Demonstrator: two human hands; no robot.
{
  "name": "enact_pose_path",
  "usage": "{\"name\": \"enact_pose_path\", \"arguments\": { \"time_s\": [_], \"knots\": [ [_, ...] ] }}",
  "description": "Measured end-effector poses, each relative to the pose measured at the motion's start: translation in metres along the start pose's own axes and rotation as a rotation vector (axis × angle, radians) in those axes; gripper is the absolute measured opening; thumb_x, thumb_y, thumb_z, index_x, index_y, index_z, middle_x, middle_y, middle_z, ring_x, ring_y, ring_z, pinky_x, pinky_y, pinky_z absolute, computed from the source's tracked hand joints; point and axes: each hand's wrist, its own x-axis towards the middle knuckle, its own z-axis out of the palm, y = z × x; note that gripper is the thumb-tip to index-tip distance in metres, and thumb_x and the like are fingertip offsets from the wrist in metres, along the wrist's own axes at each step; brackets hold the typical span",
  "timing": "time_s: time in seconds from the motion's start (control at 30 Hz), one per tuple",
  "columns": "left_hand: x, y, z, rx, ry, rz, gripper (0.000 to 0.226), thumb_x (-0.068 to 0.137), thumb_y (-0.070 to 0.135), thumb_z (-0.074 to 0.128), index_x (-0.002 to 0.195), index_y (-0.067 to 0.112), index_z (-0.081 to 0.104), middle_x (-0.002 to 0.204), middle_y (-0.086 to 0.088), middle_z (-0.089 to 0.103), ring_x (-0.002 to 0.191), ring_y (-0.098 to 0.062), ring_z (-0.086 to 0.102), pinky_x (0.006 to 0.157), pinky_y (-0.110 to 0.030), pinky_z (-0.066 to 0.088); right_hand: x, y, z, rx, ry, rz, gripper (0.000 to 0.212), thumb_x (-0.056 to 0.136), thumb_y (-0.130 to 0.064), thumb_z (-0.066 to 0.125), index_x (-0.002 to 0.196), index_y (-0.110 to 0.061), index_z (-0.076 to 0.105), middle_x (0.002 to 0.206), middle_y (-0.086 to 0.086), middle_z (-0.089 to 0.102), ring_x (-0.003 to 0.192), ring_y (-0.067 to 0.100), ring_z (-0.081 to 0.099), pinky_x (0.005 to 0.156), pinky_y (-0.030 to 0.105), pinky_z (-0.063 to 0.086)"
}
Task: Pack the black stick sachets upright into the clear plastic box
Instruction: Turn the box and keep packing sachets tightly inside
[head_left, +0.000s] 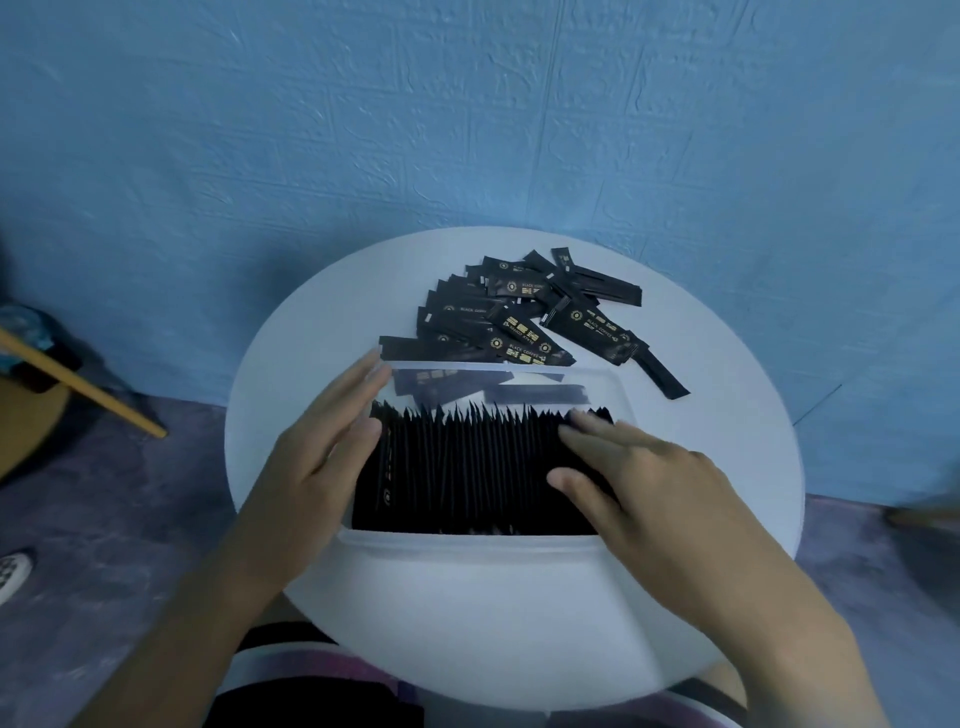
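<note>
A clear plastic box (618, 387) stands on the round white table, tilted toward me. A dense row of black stick sachets (467, 467) stands upright inside it. My left hand (322, 447) lies flat with straight fingers against the left end of the row and the box's left wall. My right hand (639, 478) rests with straight fingers on the right end of the row, fingertips on the sachet tops. A loose pile of black sachets (524, 317) with gold print lies on the table just behind the box.
The round white table (291, 338) stands against a blue textured wall (467, 130). A wooden stick (78, 384) and dark objects lie on the floor at the left. A floor drain (13, 571) shows at the lower left.
</note>
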Motion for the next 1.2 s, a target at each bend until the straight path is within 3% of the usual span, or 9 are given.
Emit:
{"name": "enact_pose_path", "arguments": {
  "time_s": [0.1, 0.2, 0.4, 0.47, 0.6, 0.7, 0.87, 1.03, 1.2],
  "knots": [
    [0.000, -0.002, 0.008, -0.102, -0.001, -0.003, 0.049, 0.098, 0.025, 0.043, 0.145, 0.034, 0.050, 0.155, 0.025, 0.041, 0.145, 0.006, 0.030, 0.120, -0.018, 0.025, 0.001, 0.001, 0.002, -0.063, -0.015, -0.016, 0.043, 0.104, -0.050, 0.027, 0.117, -0.027, 0.061, 0.141, -0.016, 0.054, 0.134, 0.012, 0.045, 0.101, 0.022, 0.036],
    [-0.001, -0.003, 0.012, -0.130, -0.010, 0.029, 0.049, 0.097, 0.018, 0.042, 0.144, 0.029, 0.052, 0.154, 0.021, 0.044, 0.145, 0.003, 0.033, 0.113, -0.008, 0.026, 0.009, 0.005, -0.008, -0.084, -0.012, 0.005, 0.041, 0.103, -0.052, 0.034, 0.115, -0.025, 0.063, 0.116, -0.007, 0.069, 0.109, 0.021, 0.061, 0.088, 0.037, 0.049],
    [-0.005, -0.007, 0.024, -0.149, -0.020, 0.097, 0.049, 0.096, 0.013, 0.043, 0.141, 0.030, 0.054, 0.153, 0.016, 0.046, 0.147, -0.004, 0.033, 0.118, -0.016, 0.024, 0.085, 0.012, -0.036, 0.200, 0.205, -0.001, 0.013, 0.096, -0.034, 0.063, 0.103, -0.033, 0.074, 0.088, -0.014, 0.070, 0.097, 0.017, 0.066, 0.087, 0.030, 0.046],
    [-0.005, -0.007, 0.029, -0.171, -0.002, 0.102, 0.049, 0.095, 0.012, 0.043, 0.140, 0.029, 0.056, 0.153, 0.014, 0.046, 0.148, -0.006, 0.033, 0.119, -0.019, 0.024, 0.125, 0.021, -0.032, 0.211, 0.118, 0.003, 0.017, 0.091, -0.035, 0.069, 0.107, -0.030, 0.072, 0.092, -0.015, 0.068, 0.103, 0.018, 0.064, 0.091, 0.031, 0.045],
    [-0.005, -0.007, 0.036, -0.206, 0.044, 0.109, 0.049, 0.094, 0.009, 0.043, 0.137, 0.025, 0.059, 0.152, 0.012, 0.049, 0.147, -0.006, 0.035, 0.117, -0.016, 0.026, 0.185, 0.037, -0.004, 0.029, -0.055, 0.056, 0.051, 0.085, -0.045, 0.073, 0.127, -0.020, 0.060, 0.116, 0.003, 0.068, 0.112, 0.029, 0.059, 0.084, 0.034, 0.044],
    [-0.004, -0.007, 0.038, -0.183, 0.069, 0.116, 0.048, 0.094, 0.009, 0.043, 0.137, 0.020, 0.060, 0.151, 0.009, 0.049, 0.146, -0.006, 0.036, 0.114, -0.013, 0.027, 0.201, 0.047, 0.012, -0.020, -0.113, 0.098, 0.058, 0.083, -0.045, 0.075, 0.128, -0.015, 0.054, 0.117, 0.008, 0.064, 0.110, 0.033, 0.057, 0.085, 0.038, 0.047],
    [0.000, -0.007, 0.039, -0.169, 0.078, 0.124, 0.047, 0.094, 0.010, 0.042, 0.135, 0.020, 0.061, 0.150, 0.007, 0.050, 0.146, -0.010, 0.038, 0.117, -0.019, 0.029, 0.205, 0.052, 0.019, -0.049, -0.100, 0.090, 0.044, 0.084, -0.034, 0.076, 0.121, -0.015, 0.060, 0.111, 0.010, 0.066, 0.106, 0.033, 0.058, 0.086, 0.040, 0.050],
    [-0.001, -0.006, 0.040, -0.181, 0.084, 0.118, 0.047, 0.094, 0.010, 0.042, 0.135, 0.020, 0.061, 0.150, 0.009, 0.050, 0.145, -0.008, 0.038, 0.116, -0.016, 0.029, 0.206, 0.055, 0.018, 0.041, -0.101, 0.055, 0.018, 0.086, -0.028, 0.072, 0.100, -0.025, 0.063, 0.105, 0.007, 0.068, 0.100, 0.030, 0.060, 0.076, 0.031, 0.041],
    [0.000, -0.007, 0.042, -0.197, 0.086, 0.108, 0.046, 0.093, 0.011, 0.043, 0.134, 0.021, 0.062, 0.149, 0.009, 0.050, 0.145, -0.007, 0.038, 0.117, -0.017, 0.028, 0.175, 0.042, -0.023, 0.526, 0.124, 0.050, 0.008, 0.085, -0.018, 0.067, 0.086, -0.014, 0.061, 0.075, -0.002, 0.062, 0.069, 0.015, 0.057, 0.066, 0.028, 0.042]
  ]
}}
